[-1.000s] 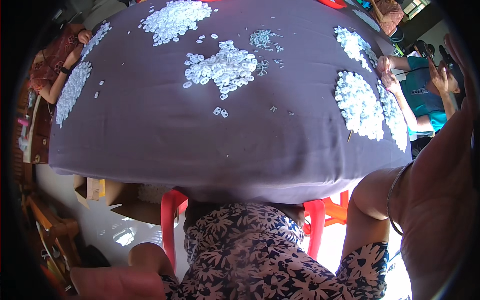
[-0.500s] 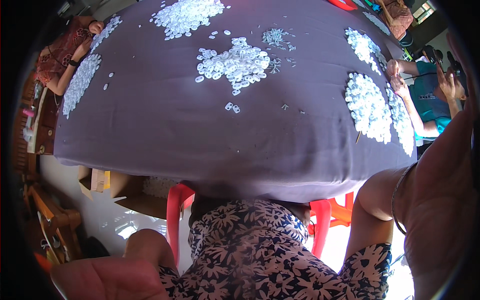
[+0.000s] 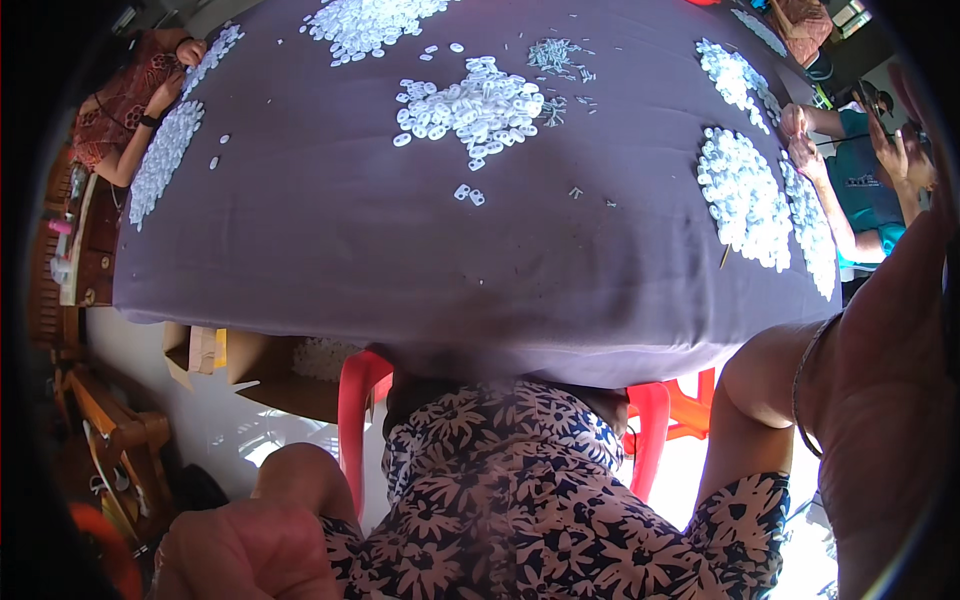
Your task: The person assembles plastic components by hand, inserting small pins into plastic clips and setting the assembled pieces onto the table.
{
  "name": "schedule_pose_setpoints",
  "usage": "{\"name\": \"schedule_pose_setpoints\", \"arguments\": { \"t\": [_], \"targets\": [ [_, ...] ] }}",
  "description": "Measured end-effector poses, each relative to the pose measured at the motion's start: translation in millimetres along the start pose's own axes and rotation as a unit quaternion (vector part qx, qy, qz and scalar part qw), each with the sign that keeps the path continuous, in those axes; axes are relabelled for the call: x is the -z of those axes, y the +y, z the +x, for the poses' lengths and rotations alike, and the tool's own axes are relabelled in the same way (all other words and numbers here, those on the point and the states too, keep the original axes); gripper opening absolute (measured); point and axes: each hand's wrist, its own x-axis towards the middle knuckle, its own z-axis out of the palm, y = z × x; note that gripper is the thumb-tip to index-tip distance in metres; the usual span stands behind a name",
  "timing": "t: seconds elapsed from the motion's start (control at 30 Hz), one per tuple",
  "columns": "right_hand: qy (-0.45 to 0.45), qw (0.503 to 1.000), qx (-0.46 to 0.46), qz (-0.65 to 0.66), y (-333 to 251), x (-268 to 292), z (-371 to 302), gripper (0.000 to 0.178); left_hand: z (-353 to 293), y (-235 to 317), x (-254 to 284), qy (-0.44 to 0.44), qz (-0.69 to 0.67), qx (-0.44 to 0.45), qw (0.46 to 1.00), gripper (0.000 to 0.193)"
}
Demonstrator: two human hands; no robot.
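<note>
My left hand is at the lower left, close up, above my bent leg. Its palm side faces the view and its fingers do not show clearly. Very large at the right edge is my right hand, raised, a thin bracelet round its wrist. A finger stretches up along the dark rim, and I see nothing held. Both hands are off the table. On the dark tablecloth, a pile of small white oval plastic pieces with holes lies ahead, two loose ones nearer me.
Small grey metal pins lie beside the middle pile. More white piles spread along the right, left and far sides. A person in teal works at right, another person at left. A cardboard box and red chair are below.
My left hand has moved right and looks more turned or curled. The view has shifted slightly, so the tabletop appears a little higher. My right hand stays raised at the edge.
</note>
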Motion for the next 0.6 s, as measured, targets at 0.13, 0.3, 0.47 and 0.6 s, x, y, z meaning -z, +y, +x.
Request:
{"name": "schedule_pose_setpoints", "arguments": {
  "t": [0.13, 0.3, 0.47, 0.6],
  "targets": [
    [-0.004, 1.000, 0.006, 0.017, 2.7, 28.1, -14.0, 0.039, 5.3, -12.3, -22.2, -0.044, -0.297, 0.011, 0.954, 0.015],
    [0.017, 1.000, 0.006, 0.003, 1.3, 40.1, -16.6, 0.039, 2.7, -37.7, -23.4, -0.012, -0.498, -0.118, 0.859, 0.015],
    [0.013, 1.000, 0.012, -0.011, -4.7, 34.8, -27.1, 0.039, 4.0, -60.8, -47.7, 0.192, -0.386, -0.207, 0.878, 0.012],
    [-0.003, 1.000, 0.006, -0.017, -8.8, 29.1, -23.1, 0.039, 12.6, -63.3, -66.7, 0.246, -0.398, -0.118, 0.876, 0.015]
  ]
}}
